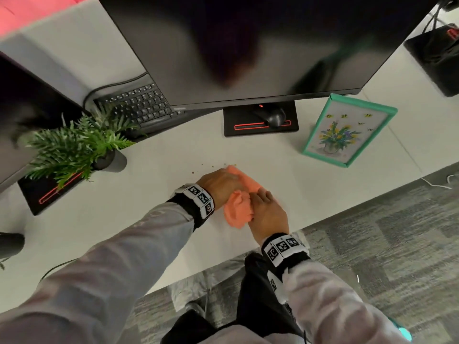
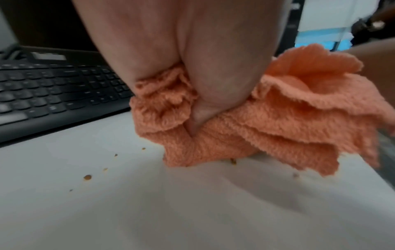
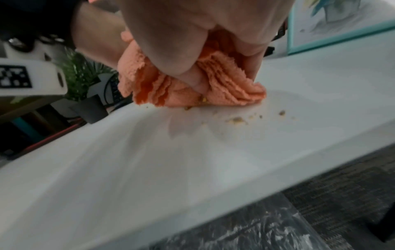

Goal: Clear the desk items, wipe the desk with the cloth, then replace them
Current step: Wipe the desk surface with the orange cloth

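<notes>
We see a cloth (image 2: 267,128) of orange terry, its pile nubbly and soft, its edges frayed and wavy. The counter (image 1: 285,175) looks a smooth matt white laminate, speckled with dry crumbs (image 3: 237,120). The keyboard (image 1: 141,105) is matt black plastic, the monitor (image 1: 248,40) screen a dark gloss. The floor carpet (image 1: 385,244) is rough, woven grey.

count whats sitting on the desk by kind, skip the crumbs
monitor: 2
keyboard: 1
mouse: 1
plant: 1
picture frame: 1
cloth: 1, gripped by the left hand and right hand
black box, far right, too cropped to name: 1
total: 8
</notes>
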